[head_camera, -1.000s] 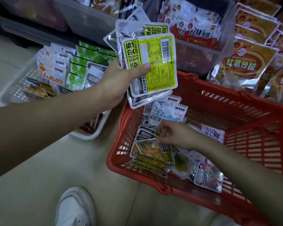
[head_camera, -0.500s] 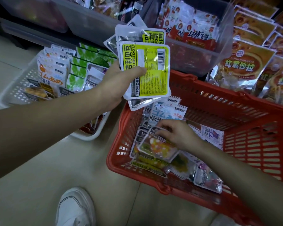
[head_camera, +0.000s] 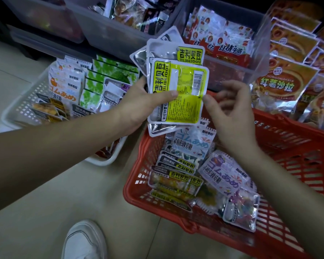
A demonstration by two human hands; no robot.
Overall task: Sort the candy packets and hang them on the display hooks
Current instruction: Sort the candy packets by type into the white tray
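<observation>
Left of centre, the left hand (head_camera: 138, 107) grips a fan of yellow-and-silver foil candy packets (head_camera: 178, 90), thumb clamped across the front one. Just right, the right hand (head_camera: 232, 113) is empty, fingers loosely curled, thumb tip at the packets' edge, above the red plastic mesh basket (head_camera: 288, 146). Best bet: square that fan, tops aligned, before hooking.

Rear packets (head_camera: 157, 51) in held stack mostly hidden behind front yellow packet (head_camera: 183, 94); count unclear. Left hand (head_camera: 138, 107): fingers hidden behind stack, only thumb shows. Right hand (head_camera: 232, 109) blurred, centre right; thumb contact with packet edge unclear. Fine print unreadable. Red basket (head_camera: 288, 128) cut off lower right. Shoe (head_camera: 84, 240) cut by bottom edge. White basket (head_camera: 22, 101) partly behind forearm (head_camera: 64, 143).
</observation>
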